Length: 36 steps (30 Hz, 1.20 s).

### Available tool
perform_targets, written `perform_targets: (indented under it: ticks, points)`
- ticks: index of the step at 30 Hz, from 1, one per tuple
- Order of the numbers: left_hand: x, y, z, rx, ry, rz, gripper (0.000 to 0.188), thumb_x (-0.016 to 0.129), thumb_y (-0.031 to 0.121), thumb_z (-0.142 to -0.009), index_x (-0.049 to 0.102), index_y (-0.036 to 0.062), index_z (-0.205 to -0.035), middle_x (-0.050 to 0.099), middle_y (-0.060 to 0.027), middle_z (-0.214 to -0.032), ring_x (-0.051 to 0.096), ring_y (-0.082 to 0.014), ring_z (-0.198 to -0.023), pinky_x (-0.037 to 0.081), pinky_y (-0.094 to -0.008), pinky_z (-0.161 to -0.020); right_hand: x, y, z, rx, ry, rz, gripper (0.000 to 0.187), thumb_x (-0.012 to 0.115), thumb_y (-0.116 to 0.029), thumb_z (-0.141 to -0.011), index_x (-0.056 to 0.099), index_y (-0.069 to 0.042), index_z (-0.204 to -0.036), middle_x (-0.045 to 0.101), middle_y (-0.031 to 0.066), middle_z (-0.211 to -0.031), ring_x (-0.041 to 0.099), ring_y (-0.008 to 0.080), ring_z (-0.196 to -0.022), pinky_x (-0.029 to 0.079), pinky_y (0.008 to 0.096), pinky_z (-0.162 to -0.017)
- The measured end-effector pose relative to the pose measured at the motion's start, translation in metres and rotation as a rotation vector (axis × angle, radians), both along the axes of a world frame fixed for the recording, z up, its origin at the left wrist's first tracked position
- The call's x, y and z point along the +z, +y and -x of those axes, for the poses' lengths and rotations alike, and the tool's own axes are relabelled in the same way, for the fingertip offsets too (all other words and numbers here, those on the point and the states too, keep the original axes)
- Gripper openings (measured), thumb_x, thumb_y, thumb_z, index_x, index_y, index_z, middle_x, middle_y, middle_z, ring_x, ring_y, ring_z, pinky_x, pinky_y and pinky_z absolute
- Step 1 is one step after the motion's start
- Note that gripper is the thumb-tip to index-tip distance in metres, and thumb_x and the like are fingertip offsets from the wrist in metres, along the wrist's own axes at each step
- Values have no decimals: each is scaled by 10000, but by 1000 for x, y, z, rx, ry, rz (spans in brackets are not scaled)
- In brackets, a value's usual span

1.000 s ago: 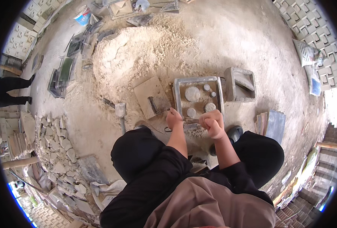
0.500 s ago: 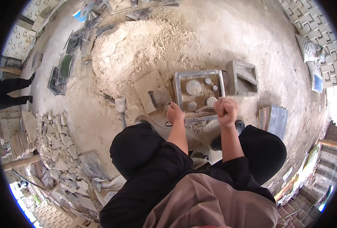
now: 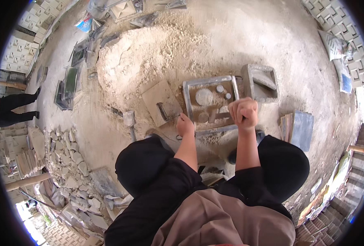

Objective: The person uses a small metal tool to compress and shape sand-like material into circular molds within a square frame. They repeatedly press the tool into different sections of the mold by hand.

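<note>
Both hands are out in front of me over the square metal mould frame (image 3: 209, 102) that sits on the sandy ground between my knees. Curled into a tight fist, my right hand (image 3: 243, 114) is raised at the near right corner of the frame, knuckles up; what it grips, if anything, I cannot tell, since the fingers hide it. My left hand (image 3: 185, 125) is lower, closed at the frame's near left corner, touching its edge, and again I cannot make out whether anything is in it. Inside the frame lies pale sandy fill with a large round disc (image 3: 204, 97) and a couple of smaller round pieces beside it. Just left of the frame a flat square slab (image 3: 160, 102) lies on the sand; just right of it stands a grey block mould (image 3: 260, 81). Further right a stack of flat tiles (image 3: 297, 129) rests near my right knee.
</note>
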State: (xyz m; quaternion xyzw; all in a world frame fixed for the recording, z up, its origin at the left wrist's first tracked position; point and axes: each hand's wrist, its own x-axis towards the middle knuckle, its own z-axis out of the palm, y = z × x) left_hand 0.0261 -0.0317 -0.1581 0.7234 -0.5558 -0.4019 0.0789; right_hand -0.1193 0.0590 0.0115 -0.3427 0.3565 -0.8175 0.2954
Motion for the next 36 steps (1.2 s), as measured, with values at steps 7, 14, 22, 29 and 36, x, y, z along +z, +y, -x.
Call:
perform_targets:
  ticks: [7,14,22,29,36]
  points:
    - [5,-3,8,1,3,-19,483,286,428,-887,598,63,-940,603,-154,-966,535,-378,-914,405,-476,-764,-17,3,16,-575,-259,-225,420,335,-294,-839,355,-50,-498,350,49,-437,303,129,-392,240,254,-401]
    - [-2,-1,6,24,25,83,490,291,427,-880,598,62,-990,601,-174,-979,536,-388,-925,405,-469,-778,-18,15,13,-400,-490,-87,491,332,-406,-849,292,-89,-475,240,6,-398,182,116,-372,163,260,-389]
    - [9,-5,13,32,90,31,513,314,386,-886,560,-28,-1063,569,-229,-1051,505,-387,-1017,378,-410,-863,-21,-9,13,-320,-417,-193,531,301,-433,-865,313,-79,-470,256,8,-400,217,119,-387,181,271,-399]
    - [1,-5,8,68,110,48,512,307,393,-888,569,-17,-1046,571,-224,-1045,509,-390,-1003,382,-409,-857,-21,-20,21,-77,-254,-223,566,320,-447,-873,321,-66,-455,282,23,-391,227,125,-370,175,282,-385]
    - [-5,-3,9,36,-17,20,481,293,417,-884,604,76,-1018,595,-166,-1013,534,-371,-950,412,-473,-793,-17,-44,23,134,-147,-357,572,317,-449,-870,315,-76,-435,281,19,-381,233,131,-361,190,283,-391]
